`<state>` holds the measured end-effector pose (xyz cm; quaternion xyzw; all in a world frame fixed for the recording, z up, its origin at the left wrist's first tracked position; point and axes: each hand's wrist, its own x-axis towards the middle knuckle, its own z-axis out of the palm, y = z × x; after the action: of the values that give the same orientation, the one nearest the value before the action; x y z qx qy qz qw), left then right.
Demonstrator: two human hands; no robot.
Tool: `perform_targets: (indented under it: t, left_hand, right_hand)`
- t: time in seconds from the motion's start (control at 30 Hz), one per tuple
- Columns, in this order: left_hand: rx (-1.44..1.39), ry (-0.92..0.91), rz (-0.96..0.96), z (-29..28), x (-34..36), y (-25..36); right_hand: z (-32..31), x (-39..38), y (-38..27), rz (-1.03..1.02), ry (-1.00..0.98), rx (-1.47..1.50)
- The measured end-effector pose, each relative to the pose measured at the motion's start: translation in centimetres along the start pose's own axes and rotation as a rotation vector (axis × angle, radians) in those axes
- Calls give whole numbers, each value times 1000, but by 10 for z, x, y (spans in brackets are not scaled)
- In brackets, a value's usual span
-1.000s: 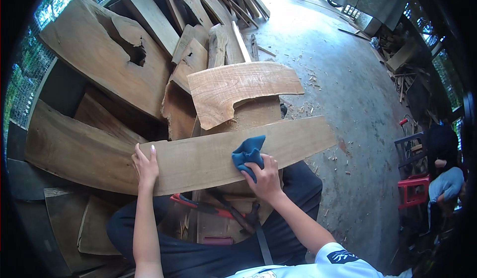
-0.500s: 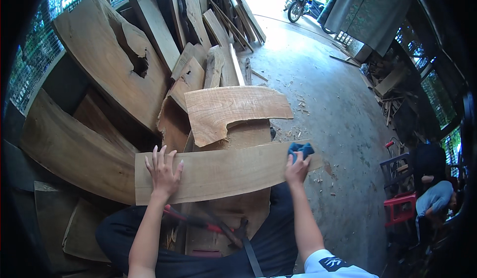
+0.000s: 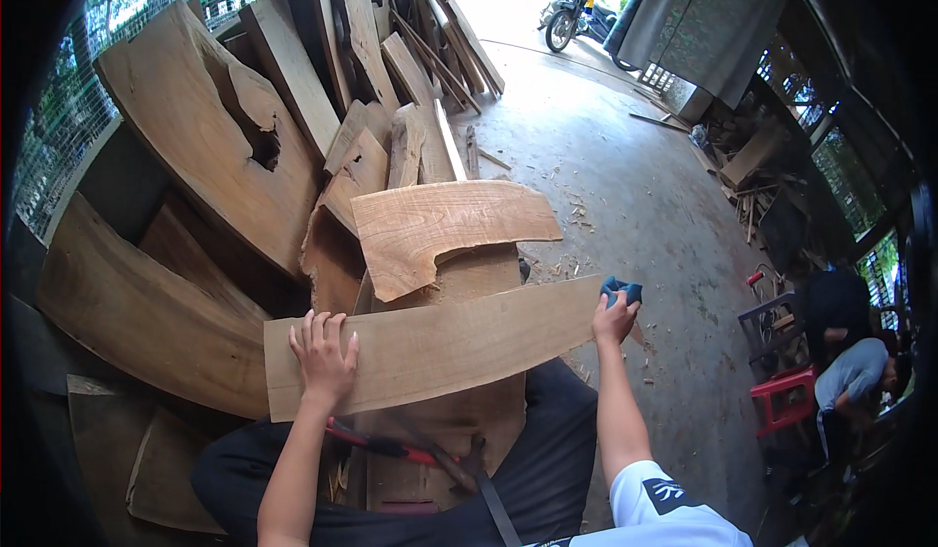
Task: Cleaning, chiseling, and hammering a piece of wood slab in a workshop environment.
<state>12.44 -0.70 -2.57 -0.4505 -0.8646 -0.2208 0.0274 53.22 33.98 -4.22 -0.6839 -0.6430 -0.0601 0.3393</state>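
Head view, looking down at someone sitting low with a long plank (image 3: 440,347) laid across their lap, and the thing that jumps out is how far the right hand (image 3: 614,315) has travelled: a second ago it was rubbing a blue pad (image 3: 621,291) around the middle of the plank, half a second ago it was closing in on the right end, and now it's sitting right on that end, fingers curled shut around the pad and pressing it onto the wood. So that's one full sweep along the grain, middle to tip, and my guess is this side of the face is about covered for that pass. The left hand (image 3: 322,357) hasn't really gone anywhere, it's flat on the left part of the plank, fingers spread open, gripping nothing, just pinning it down. The plank itself seems to have stayed put on the knees. Under it there's a red-handled tool (image 3: 386,444) lying on a lower board, and another curved board (image 3: 445,230) sits just beyond. No table here at all, it's all done on the lap. Around them: big raw slabs (image 3: 195,147) leaning along the left, a dusty concrete floor (image 3: 625,186) scattered with chips, a motorbike (image 3: 576,15) parked at the far end, and another person by a red stool (image 3: 785,399) off to the right.
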Motion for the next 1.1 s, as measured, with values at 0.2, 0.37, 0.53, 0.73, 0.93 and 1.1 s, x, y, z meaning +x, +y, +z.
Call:
perform_targets:
  t: [0.2,0.37,0.53,0.73,0.93,1.1]
  left_hand:
    - [15,27,19,-3,-4,-10]
    - [-1,15,11,-3,-5,-4]
    - [-13,6,0,0,-5,-2]
    - [5,18,15,5,0,3]
    - [26,19,14,4,-4,-4]
    - [27,16,6,-3,-6,-3]
  right_hand:
    - [-24,-122,-131,-108,-264,291]
    - [-65,-160,-144,-717,-567,458]
    - [-1,-2,-9,-272,-253,121]
    - [12,-11,-14,-64,-62,-44]
    - [-62,-177,-135,-458,-346,373]
    - [-81,-142,-92,-790,-517,425]
